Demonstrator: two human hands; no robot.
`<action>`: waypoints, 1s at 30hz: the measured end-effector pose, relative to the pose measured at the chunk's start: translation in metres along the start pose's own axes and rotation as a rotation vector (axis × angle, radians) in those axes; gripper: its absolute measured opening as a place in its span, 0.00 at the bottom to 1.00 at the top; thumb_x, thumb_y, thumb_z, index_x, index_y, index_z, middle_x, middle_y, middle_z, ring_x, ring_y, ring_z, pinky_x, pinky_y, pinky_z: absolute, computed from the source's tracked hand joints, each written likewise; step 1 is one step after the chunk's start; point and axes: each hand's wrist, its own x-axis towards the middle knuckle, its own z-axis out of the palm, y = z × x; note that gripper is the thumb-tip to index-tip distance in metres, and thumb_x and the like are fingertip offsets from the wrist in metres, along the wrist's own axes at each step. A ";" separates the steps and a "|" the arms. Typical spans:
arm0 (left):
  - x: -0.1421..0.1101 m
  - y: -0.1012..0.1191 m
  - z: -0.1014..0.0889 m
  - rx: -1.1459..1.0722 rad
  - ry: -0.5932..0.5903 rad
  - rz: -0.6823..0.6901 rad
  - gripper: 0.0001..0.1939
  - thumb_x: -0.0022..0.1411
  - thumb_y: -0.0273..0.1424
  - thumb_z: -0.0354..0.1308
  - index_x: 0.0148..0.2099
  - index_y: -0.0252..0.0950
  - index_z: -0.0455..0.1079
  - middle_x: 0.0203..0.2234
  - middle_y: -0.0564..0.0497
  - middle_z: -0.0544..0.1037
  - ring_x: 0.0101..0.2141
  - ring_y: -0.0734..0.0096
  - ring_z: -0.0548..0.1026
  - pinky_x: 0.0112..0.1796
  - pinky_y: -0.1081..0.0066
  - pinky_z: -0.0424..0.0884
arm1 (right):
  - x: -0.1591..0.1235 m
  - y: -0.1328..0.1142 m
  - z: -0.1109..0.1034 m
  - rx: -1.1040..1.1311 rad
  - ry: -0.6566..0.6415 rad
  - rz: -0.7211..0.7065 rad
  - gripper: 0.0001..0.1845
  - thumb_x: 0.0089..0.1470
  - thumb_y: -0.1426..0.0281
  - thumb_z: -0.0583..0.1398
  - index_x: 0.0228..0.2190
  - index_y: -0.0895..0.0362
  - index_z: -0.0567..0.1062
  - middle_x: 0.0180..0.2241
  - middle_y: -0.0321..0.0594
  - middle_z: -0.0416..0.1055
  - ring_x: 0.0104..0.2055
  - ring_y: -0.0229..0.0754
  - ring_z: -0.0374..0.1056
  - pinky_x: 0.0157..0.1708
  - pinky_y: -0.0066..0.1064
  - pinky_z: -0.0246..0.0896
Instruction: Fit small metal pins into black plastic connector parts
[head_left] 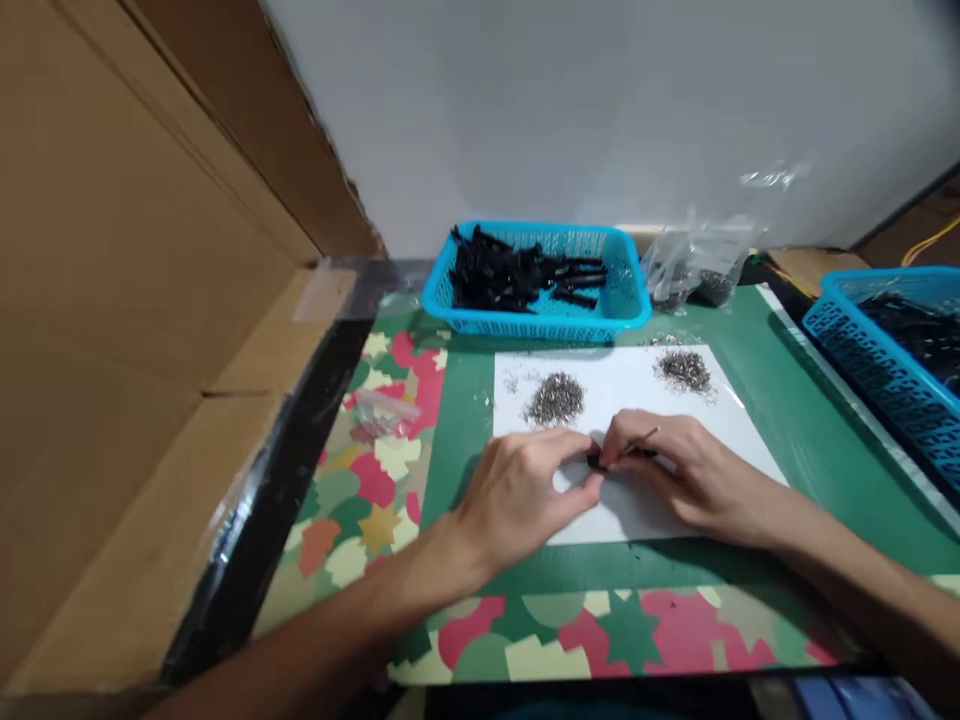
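Observation:
Over the white sheet [622, 380], my left hand [525, 480] is closed, thumb and fingertips pinching a small black piece [596, 462]. The fingers of my right hand [675, 460] are pressed together right beside it, touching the same spot. A thin metal rod [651, 434] sticks out from between the right fingers; its working end is hidden. Just beyond the left hand lies a pile of small metal parts [556, 399], too small to name. A second, smaller pile of metal parts [685, 370] rests near the sheet's far right corner.
A blue basket [540, 328] of black plastic pieces [517, 275] stands at the back. Beside it are clear bags [701, 265] with small contents. Another blue basket [885, 350] holds dark items at right. A small plastic bag [386, 412] lies left; cardboard [150, 300] walls that side.

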 end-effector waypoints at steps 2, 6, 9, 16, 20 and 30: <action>-0.001 0.000 -0.001 -0.008 -0.016 -0.018 0.08 0.62 0.24 0.69 0.45 0.36 0.81 0.36 0.51 0.87 0.32 0.66 0.83 0.35 0.70 0.75 | 0.002 0.001 0.005 0.087 0.023 0.025 0.09 0.74 0.72 0.54 0.41 0.55 0.73 0.38 0.38 0.75 0.39 0.39 0.70 0.41 0.31 0.64; -0.001 -0.002 -0.005 0.032 0.022 -0.066 0.07 0.63 0.25 0.69 0.44 0.38 0.80 0.33 0.55 0.85 0.24 0.73 0.74 0.31 0.71 0.72 | 0.006 0.003 0.002 0.179 0.219 0.045 0.14 0.76 0.64 0.53 0.35 0.54 0.69 0.34 0.36 0.68 0.35 0.40 0.63 0.38 0.32 0.60; 0.001 -0.003 -0.007 0.018 0.059 -0.043 0.09 0.65 0.25 0.68 0.46 0.40 0.79 0.36 0.55 0.84 0.21 0.77 0.67 0.26 0.73 0.67 | 0.005 0.005 -0.011 0.068 0.234 -0.019 0.15 0.77 0.66 0.47 0.37 0.54 0.66 0.37 0.38 0.67 0.38 0.43 0.61 0.41 0.35 0.59; 0.000 -0.009 -0.013 -0.004 0.070 0.040 0.09 0.70 0.25 0.62 0.51 0.41 0.74 0.41 0.51 0.81 0.20 0.79 0.65 0.22 0.76 0.66 | 0.006 0.001 -0.032 -0.110 0.035 -0.040 0.11 0.74 0.64 0.56 0.43 0.56 0.75 0.40 0.41 0.71 0.45 0.46 0.65 0.47 0.38 0.60; 0.001 -0.011 -0.012 -0.015 0.092 0.096 0.07 0.73 0.27 0.61 0.51 0.41 0.73 0.47 0.47 0.82 0.20 0.80 0.69 0.24 0.76 0.70 | 0.011 0.003 -0.033 -0.128 0.066 -0.091 0.08 0.69 0.65 0.64 0.40 0.56 0.78 0.36 0.39 0.72 0.43 0.44 0.66 0.43 0.35 0.61; 0.007 -0.006 -0.017 -0.062 0.205 -0.082 0.09 0.77 0.37 0.54 0.52 0.42 0.73 0.41 0.49 0.78 0.25 0.71 0.72 0.25 0.72 0.70 | -0.025 0.041 -0.152 -0.869 0.853 0.639 0.15 0.65 0.67 0.59 0.40 0.64 0.84 0.40 0.60 0.81 0.46 0.62 0.75 0.47 0.47 0.59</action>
